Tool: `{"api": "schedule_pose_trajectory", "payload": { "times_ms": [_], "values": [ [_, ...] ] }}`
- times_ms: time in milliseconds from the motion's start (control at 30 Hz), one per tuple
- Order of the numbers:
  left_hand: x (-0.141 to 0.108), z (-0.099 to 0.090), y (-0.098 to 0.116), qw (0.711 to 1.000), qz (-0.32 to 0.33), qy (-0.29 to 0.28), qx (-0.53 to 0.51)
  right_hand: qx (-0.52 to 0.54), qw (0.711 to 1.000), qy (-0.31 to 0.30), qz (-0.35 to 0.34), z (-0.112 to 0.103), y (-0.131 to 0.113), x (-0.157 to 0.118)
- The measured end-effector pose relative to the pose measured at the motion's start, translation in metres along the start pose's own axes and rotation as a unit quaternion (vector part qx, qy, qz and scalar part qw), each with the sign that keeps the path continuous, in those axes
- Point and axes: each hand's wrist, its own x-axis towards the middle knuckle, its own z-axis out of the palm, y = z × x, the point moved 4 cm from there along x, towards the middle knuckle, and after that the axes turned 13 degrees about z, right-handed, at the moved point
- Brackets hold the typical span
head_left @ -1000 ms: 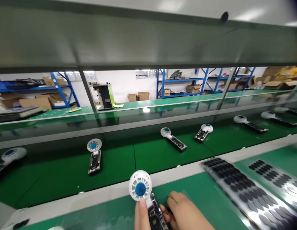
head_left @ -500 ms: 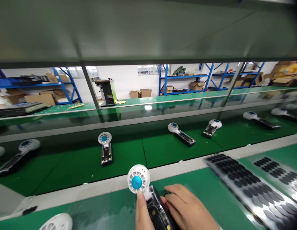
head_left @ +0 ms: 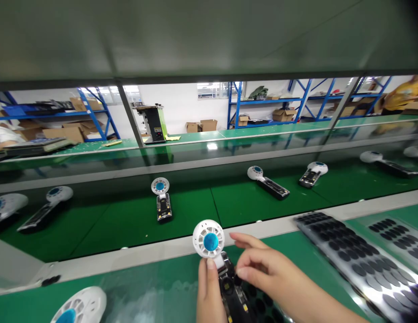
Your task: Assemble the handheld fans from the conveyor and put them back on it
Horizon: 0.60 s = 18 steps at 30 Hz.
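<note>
My left hand [head_left: 210, 291] is closed around a handheld fan [head_left: 210, 242] with a round white slotted head and a blue centre. Its thumb presses at the neck, just under the head. The fan's handle is uncovered, so a black circuit board with small yellow parts shows. At the right of the handle is my right hand [head_left: 272, 269], thumb and a bent finger pinched together, forefinger stretched out. Whatever lies in the pinch is too small to make out. Beneath the handle lies a sheet of round black stickers [head_left: 262, 307], partly covered.
Another white fan [head_left: 81, 305] lies at the lower left. Several similar fans, one of them upright in view [head_left: 160, 197], lie on the green belt [head_left: 191, 211] beyond a pale rail [head_left: 161, 252]. Sticker sheets [head_left: 350, 255] are stacked at right. A panel [head_left: 195, 40] hangs overhead.
The held fan has shifted right and slightly up in view. My right hand's fingers have come away from the handle's side into a pinch. Fans on the belt appear further right.
</note>
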Motion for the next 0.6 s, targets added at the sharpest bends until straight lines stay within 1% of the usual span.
{"api": "schedule_pose_trajectory", "payload": {
  "times_ms": [100, 233, 333, 467, 600],
  "values": [
    [-0.002, -0.003, 0.004, 0.998, 0.019, 0.023, 0.063, -0.034, 0.999, -0.006, -0.037, 0.013, -0.005, 0.001],
    [-0.004, -0.002, 0.004, 0.997, 0.024, 0.026, 0.071, -0.048, 0.996, 0.002, -0.070, 0.020, -0.002, 0.003],
    [-0.002, -0.002, 0.000, 0.996, 0.014, 0.017, 0.087, -0.048, 0.996, -0.003, -0.076, 0.022, 0.001, 0.002],
    [0.000, -0.003, -0.005, 0.997, 0.006, -0.006, 0.077, -0.046, 0.997, -0.001, -0.069, 0.023, 0.001, -0.001],
    [0.001, -0.005, -0.006, 0.998, 0.013, 0.011, 0.067, -0.038, 0.997, -0.003, -0.064, 0.024, -0.001, -0.003]
  ]
}}
